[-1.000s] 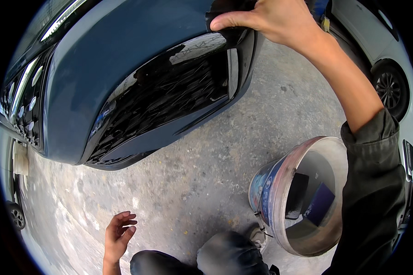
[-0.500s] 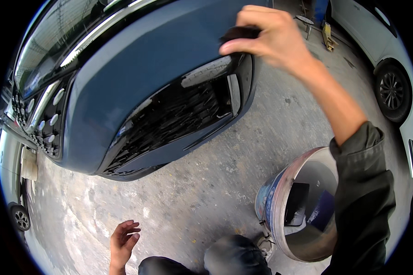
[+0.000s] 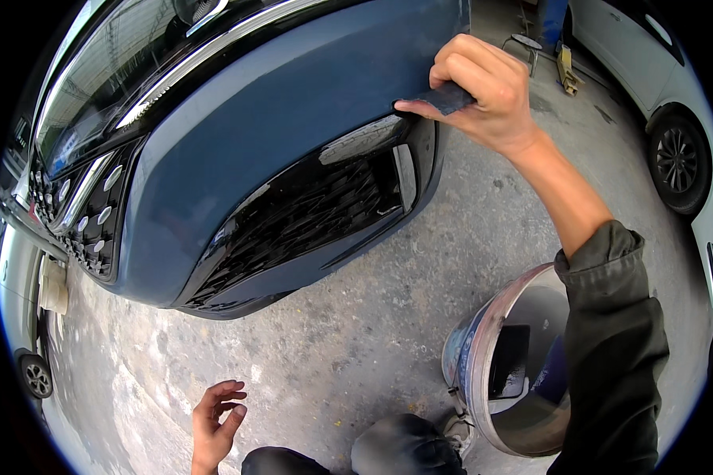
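Observation:
My right hand (image 3: 491, 95) is closed on a thin dark grey sheet that looks like sandpaper (image 3: 448, 98). The thumb is stretched along the sheet's lower edge. This hand is at the right end of the matte blue-grey car bumper (image 3: 238, 119), just above the corner of the glossy black lower grille (image 3: 309, 198). Whether the sheet touches the paint I cannot tell. Low in the picture, my left hand (image 3: 216, 423) hangs over the floor, away from the car. Its fingers are loosely bent, the thumb stands apart, and nothing is in it.
By my right forearm stands a paint-stained bucket (image 3: 483, 356) with water, a black flat pad (image 3: 511, 360) and a dark blue piece (image 3: 550, 372) inside. A white car (image 3: 638, 63) is parked at the right. A stool (image 3: 524, 41) and a yellow stand (image 3: 566, 71) are farther back.
My right hand has moved slightly down and right along the bumper, and more of the sheet shows. The whole view has shifted a little. My left hand stays nearly where it was.

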`<control>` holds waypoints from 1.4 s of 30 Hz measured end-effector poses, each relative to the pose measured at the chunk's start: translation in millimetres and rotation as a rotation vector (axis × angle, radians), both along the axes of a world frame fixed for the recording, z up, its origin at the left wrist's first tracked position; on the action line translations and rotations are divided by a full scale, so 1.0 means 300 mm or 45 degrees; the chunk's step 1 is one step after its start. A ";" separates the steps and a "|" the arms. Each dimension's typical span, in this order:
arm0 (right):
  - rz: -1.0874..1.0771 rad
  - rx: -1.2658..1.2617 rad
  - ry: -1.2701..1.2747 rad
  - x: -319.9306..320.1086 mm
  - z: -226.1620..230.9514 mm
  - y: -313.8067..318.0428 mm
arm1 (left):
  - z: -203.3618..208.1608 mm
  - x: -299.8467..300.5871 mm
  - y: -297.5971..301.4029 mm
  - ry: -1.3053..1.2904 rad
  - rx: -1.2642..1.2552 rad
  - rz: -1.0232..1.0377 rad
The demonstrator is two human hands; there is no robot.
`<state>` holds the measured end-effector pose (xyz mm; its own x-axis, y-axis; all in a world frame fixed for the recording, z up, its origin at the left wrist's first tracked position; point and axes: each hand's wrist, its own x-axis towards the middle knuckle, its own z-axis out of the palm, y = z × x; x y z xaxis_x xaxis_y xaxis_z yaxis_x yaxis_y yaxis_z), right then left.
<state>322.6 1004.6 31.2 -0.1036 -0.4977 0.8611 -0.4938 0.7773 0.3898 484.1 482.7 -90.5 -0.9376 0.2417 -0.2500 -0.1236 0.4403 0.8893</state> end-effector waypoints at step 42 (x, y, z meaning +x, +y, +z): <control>0.162 0.026 -0.442 0.093 -0.014 -0.804 | 0.050 -0.105 -0.098 0.592 -0.004 -0.067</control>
<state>350.6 763.4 27.1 -0.3238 -0.5424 0.7752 -0.6918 0.6947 0.1970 452.5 453.2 -75.4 -0.9368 0.2919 0.1928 0.3102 0.4380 0.8438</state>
